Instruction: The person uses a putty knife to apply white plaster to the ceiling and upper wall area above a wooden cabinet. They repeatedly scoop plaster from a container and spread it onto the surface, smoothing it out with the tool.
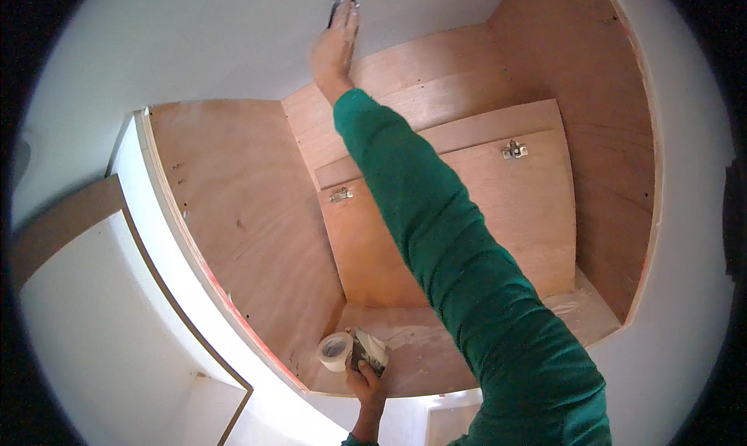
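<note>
My right hand (333, 53) is stretched up to the white ceiling surface (233, 33). Its fingers are closed on a dark, thin-bladed tool that looks like a putty knife (341, 2), held against or close to that surface. White smears show by the fingertips. Low down, my left hand (366, 384) grips a dark, flat piece (369, 354) with a pale cream patch; its exact kind is unclear. A roll of masking tape (334, 363) sits right beside that piece, at the front of the cabinet floor; whether the left hand also touches it, I cannot tell.
Around my arm is an open plywood cabinet with a left side wall (233, 228) and a right side wall (599, 135). A loose-looking wooden panel (513, 212) with two metal hinges leans at the back. A brown-edged white recess (93, 306) lies at left.
</note>
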A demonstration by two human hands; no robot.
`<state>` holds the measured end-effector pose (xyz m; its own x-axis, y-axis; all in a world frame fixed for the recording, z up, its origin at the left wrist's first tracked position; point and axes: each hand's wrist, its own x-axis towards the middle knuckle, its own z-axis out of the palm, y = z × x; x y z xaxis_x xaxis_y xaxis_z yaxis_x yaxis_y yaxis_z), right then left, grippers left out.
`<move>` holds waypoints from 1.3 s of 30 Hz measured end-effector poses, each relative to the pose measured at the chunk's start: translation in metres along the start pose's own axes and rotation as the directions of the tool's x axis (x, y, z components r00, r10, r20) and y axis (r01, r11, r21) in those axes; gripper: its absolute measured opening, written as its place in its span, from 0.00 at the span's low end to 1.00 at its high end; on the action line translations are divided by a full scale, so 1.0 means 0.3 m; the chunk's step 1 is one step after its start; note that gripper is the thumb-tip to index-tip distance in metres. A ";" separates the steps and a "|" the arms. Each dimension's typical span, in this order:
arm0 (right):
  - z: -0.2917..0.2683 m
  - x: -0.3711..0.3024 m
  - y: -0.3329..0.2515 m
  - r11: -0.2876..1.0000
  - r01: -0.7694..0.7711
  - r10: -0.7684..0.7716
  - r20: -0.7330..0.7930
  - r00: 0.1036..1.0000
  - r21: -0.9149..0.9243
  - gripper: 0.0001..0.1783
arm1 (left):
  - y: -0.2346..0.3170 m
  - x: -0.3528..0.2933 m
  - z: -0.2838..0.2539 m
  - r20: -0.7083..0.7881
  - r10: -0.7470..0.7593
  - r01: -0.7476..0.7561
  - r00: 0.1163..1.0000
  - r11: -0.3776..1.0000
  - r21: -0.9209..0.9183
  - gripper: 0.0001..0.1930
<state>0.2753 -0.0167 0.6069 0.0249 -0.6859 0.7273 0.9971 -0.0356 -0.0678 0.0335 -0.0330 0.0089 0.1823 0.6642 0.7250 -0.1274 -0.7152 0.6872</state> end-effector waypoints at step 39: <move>-0.141 -0.012 -0.172 0.926 -0.186 0.140 0.158 0.977 0.330 0.34 | -0.022 -0.003 0.020 -0.090 0.053 -0.051 0.995 0.998 0.025 0.24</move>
<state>0.2207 -0.0432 0.5788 0.1754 -0.5603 0.8095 0.9421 0.3342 0.0272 0.0401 -0.0301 0.0036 0.0868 0.6423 0.7615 -0.1122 -0.7532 0.6481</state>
